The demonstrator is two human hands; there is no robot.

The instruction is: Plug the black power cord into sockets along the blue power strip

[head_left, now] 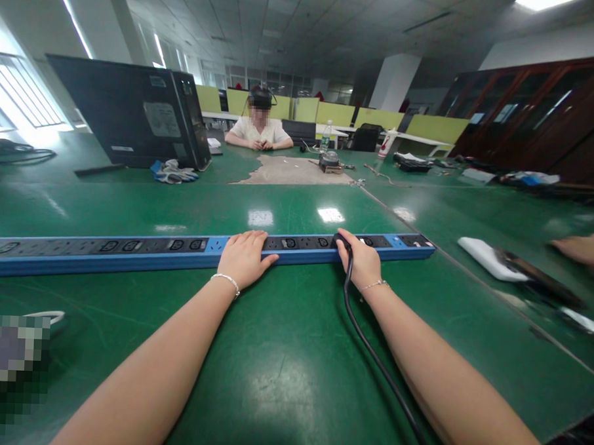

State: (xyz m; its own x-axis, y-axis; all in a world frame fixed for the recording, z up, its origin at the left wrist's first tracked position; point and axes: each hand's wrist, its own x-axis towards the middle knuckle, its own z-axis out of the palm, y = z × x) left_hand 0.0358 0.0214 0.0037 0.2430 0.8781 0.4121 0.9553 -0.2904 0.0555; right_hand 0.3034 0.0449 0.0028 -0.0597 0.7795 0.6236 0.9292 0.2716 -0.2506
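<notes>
A long blue power strip (148,258) with black socket panels lies across the green table in front of me. My left hand (243,256) grips it near the middle, fingers over the top and thumb along the near side. Further right, my right hand (359,261) holds a black plug (342,240) at one of the sockets; how deep it sits is hidden by my fingers. From the plug a black cord (365,337) runs down toward the table's near edge, passing beside my right forearm.
A phone-like device (6,354), blurred out, lies at left. Beyond the strip are a black computer case (129,113), gloves (174,172) and a bottle (326,135). Another person (260,126) sits opposite. At right, another person's hand (584,253) is near a white object (492,258).
</notes>
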